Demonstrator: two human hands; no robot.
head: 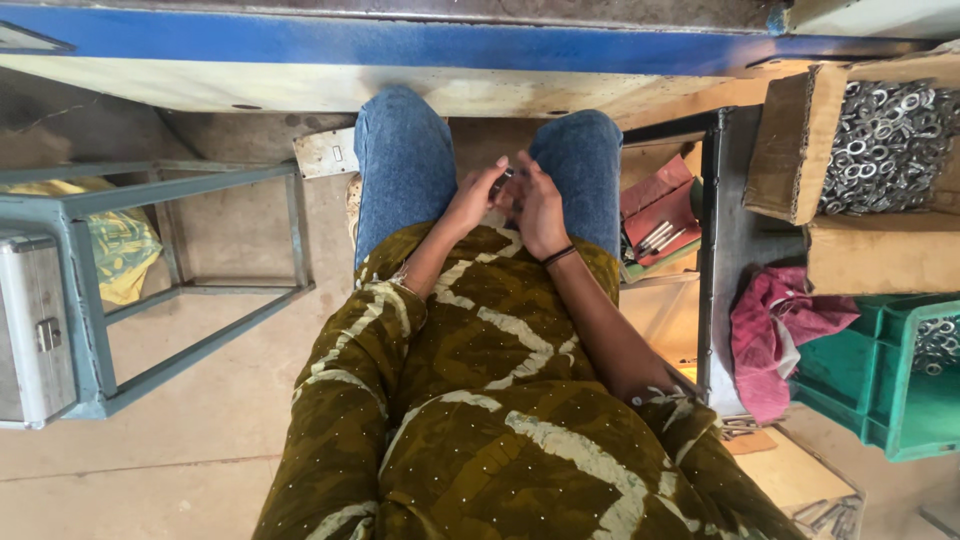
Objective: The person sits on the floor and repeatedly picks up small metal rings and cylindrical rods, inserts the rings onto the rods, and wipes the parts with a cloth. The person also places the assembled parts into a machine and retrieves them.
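I sit with both hands together over my lap, between my knees in blue jeans. My left hand and my right hand both pinch a small dark metal part held between the fingertips. A dark band circles my right wrist. My olive patterned sleeves and tunic fill the lower middle of the view. What the part is exactly cannot be told; most of it is hidden by my fingers.
A cardboard box of several metal rings stands at the right on a dark metal stand. Below it lie a pink cloth and a green crate. A grey-blue metal frame and a metal case stand left. A blue-edged bench runs ahead.
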